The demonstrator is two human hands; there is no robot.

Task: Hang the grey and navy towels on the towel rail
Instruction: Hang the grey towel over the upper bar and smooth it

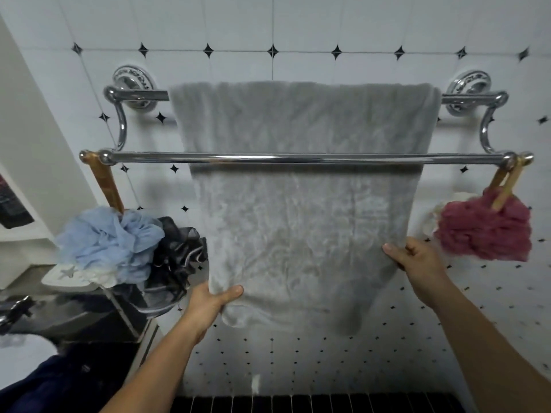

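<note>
Both hands, left hand [215, 298] and right hand [416, 257], pinch grey towel [301, 210] edges; fingers hidden behind

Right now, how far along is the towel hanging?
Done: the grey towel is draped over the back bar. In hand: left hand and right hand grip its lower edges. Left: the front bar is bare, and dark blue cloth, probably the navy towel, waits lower left.

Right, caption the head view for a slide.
Both hands straighten the pale grey terry towel draped over the chrome rail's back bar.
</note>
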